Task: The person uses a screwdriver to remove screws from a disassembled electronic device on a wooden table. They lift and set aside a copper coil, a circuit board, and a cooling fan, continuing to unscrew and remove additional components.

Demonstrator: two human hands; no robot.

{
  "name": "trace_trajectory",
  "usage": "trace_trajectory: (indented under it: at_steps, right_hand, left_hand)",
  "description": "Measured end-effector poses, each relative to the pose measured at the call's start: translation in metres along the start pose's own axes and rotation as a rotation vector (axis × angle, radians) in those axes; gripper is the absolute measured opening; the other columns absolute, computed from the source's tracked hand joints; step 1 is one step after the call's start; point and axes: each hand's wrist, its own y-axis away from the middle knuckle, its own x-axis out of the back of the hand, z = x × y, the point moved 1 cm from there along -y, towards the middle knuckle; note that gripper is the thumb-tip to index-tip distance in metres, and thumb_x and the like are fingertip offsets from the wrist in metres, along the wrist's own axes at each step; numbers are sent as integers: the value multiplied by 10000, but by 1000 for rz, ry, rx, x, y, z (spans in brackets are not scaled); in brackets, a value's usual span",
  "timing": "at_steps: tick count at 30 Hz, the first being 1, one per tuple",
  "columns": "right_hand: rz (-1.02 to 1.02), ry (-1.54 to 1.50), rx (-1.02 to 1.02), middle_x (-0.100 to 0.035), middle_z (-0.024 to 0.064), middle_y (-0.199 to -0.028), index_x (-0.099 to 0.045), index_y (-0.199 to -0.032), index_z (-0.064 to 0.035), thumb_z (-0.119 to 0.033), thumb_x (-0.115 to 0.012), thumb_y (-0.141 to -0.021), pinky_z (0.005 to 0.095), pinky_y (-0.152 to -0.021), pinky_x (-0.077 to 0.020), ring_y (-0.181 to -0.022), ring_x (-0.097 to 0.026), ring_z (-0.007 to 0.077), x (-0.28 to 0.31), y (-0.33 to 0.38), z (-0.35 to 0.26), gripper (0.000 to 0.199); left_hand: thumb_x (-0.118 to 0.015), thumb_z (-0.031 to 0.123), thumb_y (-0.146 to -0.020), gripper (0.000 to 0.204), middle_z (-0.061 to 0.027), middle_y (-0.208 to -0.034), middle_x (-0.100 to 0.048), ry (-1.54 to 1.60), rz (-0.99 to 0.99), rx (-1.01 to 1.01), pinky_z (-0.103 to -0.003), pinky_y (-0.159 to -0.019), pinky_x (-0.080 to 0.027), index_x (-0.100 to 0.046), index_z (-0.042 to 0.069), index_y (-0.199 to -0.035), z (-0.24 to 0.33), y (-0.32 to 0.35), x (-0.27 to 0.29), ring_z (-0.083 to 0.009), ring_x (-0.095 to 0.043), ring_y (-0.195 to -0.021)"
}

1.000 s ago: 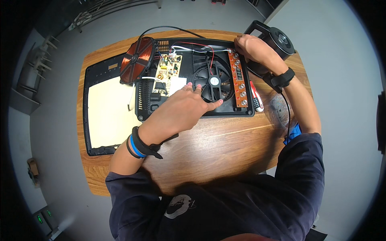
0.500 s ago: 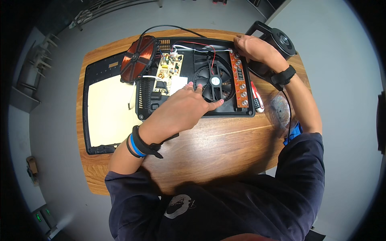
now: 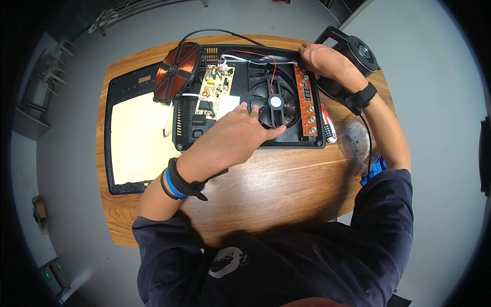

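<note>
An opened induction cooker base (image 3: 240, 135) lies on the wooden table, its inside facing up. My left hand (image 3: 240, 128) rests over its front part, fingers spread, with fingertips on the frame of the black cooling fan (image 3: 276, 103). At the far right corner, my right hand (image 3: 325, 59) is curled down beside the end of the orange display board (image 3: 305, 105). Its fingertips are mostly hidden, so whatever they pinch cannot be seen. A copper coil (image 3: 179, 71) leans at the left end, near the yellowish circuit board (image 3: 216, 84). Red and white wires (image 3: 245, 59) run along the far edge.
The detached top panel (image 3: 138, 138) lies at left, underside up. A black kettle-like appliance (image 3: 353, 53) stands at far right. A red-and-white tool (image 3: 328, 125) and a clear plastic-wrapped item (image 3: 356, 140) lie beside the base. A black cable (image 3: 220, 31) loops behind.
Both hands keep nearly the same places. The scene has shifted very slightly in the picture; nothing has visibly been taken or let go.
</note>
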Motion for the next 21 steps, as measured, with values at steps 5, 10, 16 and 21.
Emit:
trace_trajectory:
  at_steps: [5, 10, 16, 21]
  right_hand:
    - [-7, 96, 20, -765, 230, -1168, -691, -1274, 103, -138, -743, -1012, 424, -925, -652, -1075, -789, 382, -2, -3, -3, 359]
    - [34, 168, 9, -752, 243, -1184, -647, -1218, 94, -141, -726, -1020, 411, -839, -665, -998, -808, 383, -5, 1, -7, 317]
    - [40, 202, -19, -760, 243, -1118, -633, -1218, 82, -154, -713, -1032, 414, -833, -665, -1003, -810, 388, -5, 3, -10, 311]
    - [54, 143, -41, -783, 243, -1104, -670, -1266, 87, -154, -677, -1052, 436, -906, -655, -1041, -802, 403, -10, 3, -4, 322]
  left_hand:
    - [-810, 30, -931, 893, -414, -1539, -631, 16, 22, -2, -572, -1316, -480, -555, 330, -1733, -1, 0, -4, -578, -676, -1400]
    - [-800, 28, -941, 886, -416, -1535, -633, 13, 38, 1, -569, -1313, -485, -552, 335, -1735, -2, 1, -4, -577, -672, -1404]
    - [-787, 34, -956, 857, -416, -1534, -634, 7, 47, 0, -570, -1295, -505, -567, 340, -1725, -2, 0, -7, -570, -677, -1403]
    - [-777, 37, -970, 838, -420, -1540, -630, 1, 49, -5, -570, -1286, -511, -571, 342, -1722, -1, -1, -4, -570, -678, -1403]
